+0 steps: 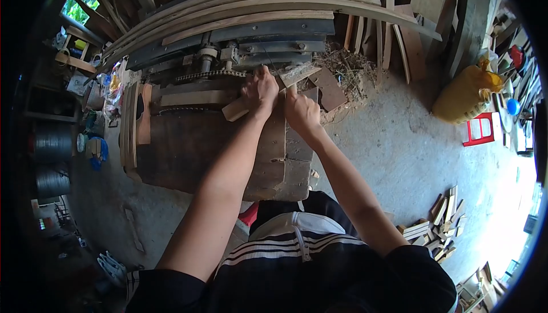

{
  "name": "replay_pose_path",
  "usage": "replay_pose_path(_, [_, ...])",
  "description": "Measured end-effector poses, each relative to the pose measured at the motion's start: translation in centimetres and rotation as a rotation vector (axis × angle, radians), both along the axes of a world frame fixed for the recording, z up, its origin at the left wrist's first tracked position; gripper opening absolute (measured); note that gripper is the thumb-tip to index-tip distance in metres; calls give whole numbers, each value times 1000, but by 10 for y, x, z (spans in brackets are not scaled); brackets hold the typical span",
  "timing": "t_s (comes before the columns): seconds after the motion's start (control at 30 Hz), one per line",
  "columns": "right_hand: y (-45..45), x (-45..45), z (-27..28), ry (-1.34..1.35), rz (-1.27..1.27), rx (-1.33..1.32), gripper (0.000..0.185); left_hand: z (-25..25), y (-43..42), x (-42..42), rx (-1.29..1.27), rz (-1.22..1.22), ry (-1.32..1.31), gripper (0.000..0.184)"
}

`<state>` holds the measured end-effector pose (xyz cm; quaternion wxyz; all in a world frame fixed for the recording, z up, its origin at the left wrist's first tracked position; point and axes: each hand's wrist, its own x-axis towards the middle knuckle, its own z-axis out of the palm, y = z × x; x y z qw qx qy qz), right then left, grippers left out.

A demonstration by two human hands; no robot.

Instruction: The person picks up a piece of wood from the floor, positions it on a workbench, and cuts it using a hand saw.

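Left hand (261,91) and right hand (303,112) are held near each other, with a narrow gap between, over the far right part of the dark wooden bench (194,150). On both, the fingers are curled inward and not spread; whether anything is pinched inside either one cannot be told, since the grips are hidden by the knuckles. A pale wooden piece (301,76) is seen at the bench's far right corner, just beyond the right hand, whose fingers seem to be set against its near edge. Under the left wrist, a short wooden block (234,109) is laid slantwise on the bench.

Beyond the bench's far edge, a metal chain (211,74) and machine parts can be made out, and farther beyond, long boards (257,0) are stacked. To the bench's right, a brown flat board (329,88) is found beside scattered wood debris (357,64).

For good handling, the pale piece is best supported firmly and evenly, with the fingertips kept well clear of the chain and metalwork. Slipping would likely be lessened by light, steady pressure, and sleeves should be held back.
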<state>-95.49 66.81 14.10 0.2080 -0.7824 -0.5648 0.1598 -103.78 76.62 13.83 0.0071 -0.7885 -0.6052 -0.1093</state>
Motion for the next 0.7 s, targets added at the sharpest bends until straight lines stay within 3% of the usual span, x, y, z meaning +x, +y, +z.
replay_pose_path(0.27, [-53, 1, 4, -33, 15, -159, 14, -5, -1, -3, 57, -17, -36, 25])
replay_pose_path(0.47, [-1, 3, -8, -20, 9, -1, 15, 0, 3, -1, -84, 17, -23, 25])
replay_pose_path(0.53, [-15, 5, -3, 3, 1, -21, 15, 0, 4, 0, 35, -14, -41, 23])
replay_pose_path(0.7, [-37, 7, 5, 3, 9, -91, 13, 3, 4, 2, -42, 31, -30, 24])
